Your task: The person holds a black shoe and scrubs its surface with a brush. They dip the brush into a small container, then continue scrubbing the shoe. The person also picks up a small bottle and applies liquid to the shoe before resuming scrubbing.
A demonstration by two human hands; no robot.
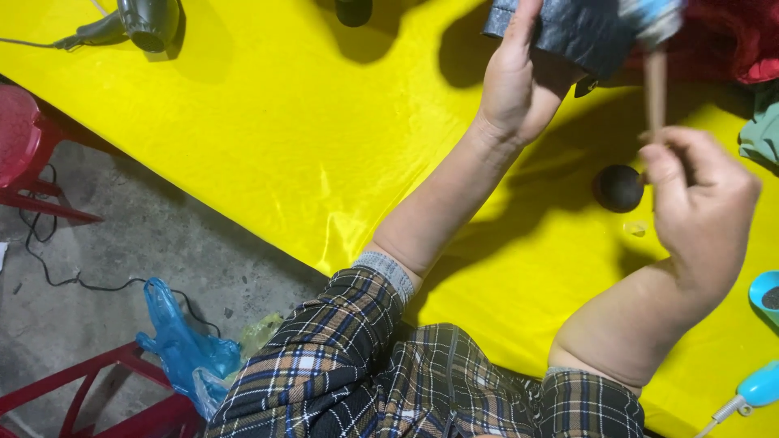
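Right hand (pixel 702 199) grips a brush (pixel 656 73); left hand (pixel 519 77) clasps dark leather (pixel 580 32).

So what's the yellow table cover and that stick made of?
The yellow table cover looks like shiny plastic or satin sheet: it gleams and wrinkles. The stick in the right hand looks like plain wood, brownish and matte, though blurred.

A dark grey leather shoe (pixel 568 28) was held above the yellow plastic-covered table (pixel 268 138), the left hand (pixel 519 77) under it and the right hand (pixel 702 195) to its right, gripping a thin wooden-handled brush (pixel 656 81). A small dark round tin (pixel 618 188) lay on the table between the hands. A grey hair dryer (pixel 142 20) lay far left.
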